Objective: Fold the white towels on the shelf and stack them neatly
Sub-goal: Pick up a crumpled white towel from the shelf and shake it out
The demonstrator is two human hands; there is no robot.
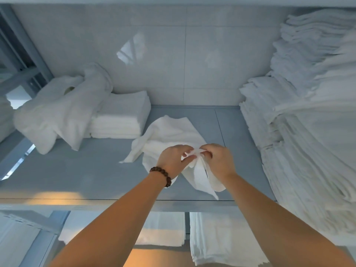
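— Looking for the white towel (169, 133): lying where?

— Sprawling unfolded across the middle of the grey shelf (77, 170), well apart from the piles at either side.

— Running which way?

— Stretching lengthwise from about 11 o'clock at the back to 5 o'clock at the front. Tapering at the near end into a tail pointing at 5 o'clock, just reaching the shelf's front edge. Also poking one loose corner out toward 8 o'clock.

— Being gripped how?

— Being pinched by the left hand (173, 160), wearing a brown bead bracelet (161, 176), and by the right hand (219, 160). Curling fingers of both round one bunched fold at the towel's middle, almost touching fingertip to fingertip.

— Sitting around it?

— Resting at 10 o'clock, a folded towel stack (121, 114), with a rumpled towel heap (63, 114) slumping against its left side. Towering at 3 o'clock, a tall towel pile (298, 132). Showing at 6 o'clock, one level down, folded linens (208, 237).
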